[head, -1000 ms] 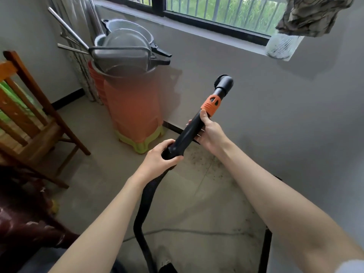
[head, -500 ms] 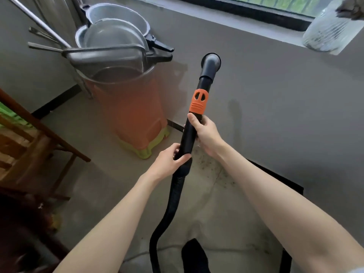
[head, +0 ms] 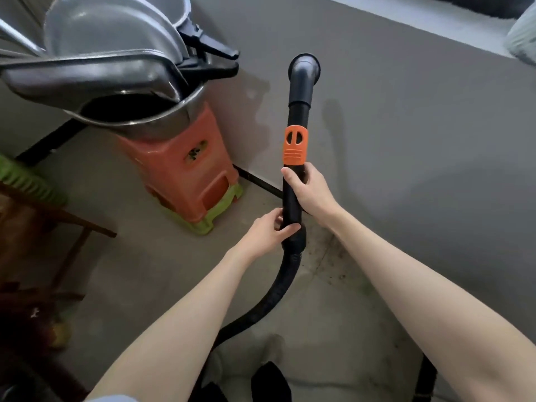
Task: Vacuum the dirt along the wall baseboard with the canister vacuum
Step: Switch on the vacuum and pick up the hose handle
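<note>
Far left, a wooden chair (head: 43,227) sits at the edge of your view, and just beyond it an orange stool (head: 185,175) stacked on a green one stands against the wall, loaded with metal basins (head: 95,68) and pans. Moving in, your left hand (head: 265,232) wraps the black vacuum wand (head: 293,198) at its lower end, thumb and fingers curled round the tube right above the ribbed cuff where the hose (head: 278,285) joins. The hose drops away from there and curves down to the lower left across the concrete floor (head: 150,271). Your right hand (head: 309,191) grips the same wand higher up, thumb tip just under the orange collar (head: 295,145). The wand stands nearly upright, its elbow end (head: 304,69) raised in front of the grey wall (head: 406,126), well off the floor. Below your right wrist, dark specks of dirt (head: 333,256) lie scattered on the floor beside the black baseboard (head: 258,179).
</note>
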The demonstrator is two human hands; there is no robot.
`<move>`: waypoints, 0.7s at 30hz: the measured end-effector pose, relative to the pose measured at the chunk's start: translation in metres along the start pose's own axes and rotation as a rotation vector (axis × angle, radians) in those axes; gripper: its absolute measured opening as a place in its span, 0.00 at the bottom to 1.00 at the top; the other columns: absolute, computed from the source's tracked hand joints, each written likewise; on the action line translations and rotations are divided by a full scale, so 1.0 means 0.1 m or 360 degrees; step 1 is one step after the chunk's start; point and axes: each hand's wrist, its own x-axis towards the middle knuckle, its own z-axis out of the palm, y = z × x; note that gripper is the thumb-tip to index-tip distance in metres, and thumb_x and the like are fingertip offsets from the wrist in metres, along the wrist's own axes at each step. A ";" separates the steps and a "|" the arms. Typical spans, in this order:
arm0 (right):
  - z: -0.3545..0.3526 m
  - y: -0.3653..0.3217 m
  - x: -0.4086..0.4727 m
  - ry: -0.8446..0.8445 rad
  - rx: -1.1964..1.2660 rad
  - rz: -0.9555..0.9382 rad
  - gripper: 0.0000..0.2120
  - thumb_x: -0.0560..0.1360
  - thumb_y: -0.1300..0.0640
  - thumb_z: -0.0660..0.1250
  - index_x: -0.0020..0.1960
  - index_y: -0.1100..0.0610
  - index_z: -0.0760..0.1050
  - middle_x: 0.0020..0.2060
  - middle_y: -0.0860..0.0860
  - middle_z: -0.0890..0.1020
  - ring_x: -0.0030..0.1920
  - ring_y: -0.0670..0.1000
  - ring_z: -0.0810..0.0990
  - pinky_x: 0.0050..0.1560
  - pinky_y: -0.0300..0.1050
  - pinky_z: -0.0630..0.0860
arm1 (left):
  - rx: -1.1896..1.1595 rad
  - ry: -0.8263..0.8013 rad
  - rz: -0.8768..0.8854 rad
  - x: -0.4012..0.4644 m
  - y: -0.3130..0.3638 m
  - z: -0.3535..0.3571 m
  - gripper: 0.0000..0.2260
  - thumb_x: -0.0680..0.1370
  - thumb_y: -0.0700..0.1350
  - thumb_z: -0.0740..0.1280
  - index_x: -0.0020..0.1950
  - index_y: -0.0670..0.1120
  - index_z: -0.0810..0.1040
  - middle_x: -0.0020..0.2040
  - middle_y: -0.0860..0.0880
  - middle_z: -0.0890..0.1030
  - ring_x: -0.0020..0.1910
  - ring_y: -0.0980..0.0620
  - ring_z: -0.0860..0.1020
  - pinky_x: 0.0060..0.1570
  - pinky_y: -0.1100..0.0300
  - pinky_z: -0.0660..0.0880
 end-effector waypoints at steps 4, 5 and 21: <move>0.00 0.22 0.24 0.0026 -0.0132 0.0028 0.08 0.80 0.51 0.64 0.52 0.55 0.70 0.41 0.44 0.75 0.41 0.40 0.74 0.39 0.34 0.68 | -0.0075 -0.0048 -0.0057 0.30 -0.02 -0.05 0.13 0.79 0.51 0.63 0.62 0.48 0.75 0.54 0.51 0.80 0.55 0.52 0.78 0.54 0.57 0.75; 0.02 0.32 0.29 0.0024 -0.0157 0.0046 0.09 0.79 0.50 0.64 0.52 0.55 0.70 0.41 0.44 0.76 0.41 0.40 0.74 0.39 0.34 0.67 | -0.0077 -0.0069 -0.0066 0.38 -0.07 -0.07 0.13 0.80 0.49 0.62 0.62 0.47 0.75 0.54 0.50 0.81 0.55 0.51 0.78 0.55 0.56 0.75; 1.43 2.99 1.46 -0.0288 -0.0777 0.0067 0.13 0.79 0.51 0.64 0.56 0.59 0.69 0.44 0.54 0.76 0.42 0.54 0.74 0.37 0.44 0.64 | -0.0679 0.0059 -0.0234 2.34 -2.37 -0.05 0.18 0.82 0.50 0.56 0.63 0.39 0.74 0.59 0.42 0.78 0.59 0.47 0.77 0.60 0.55 0.73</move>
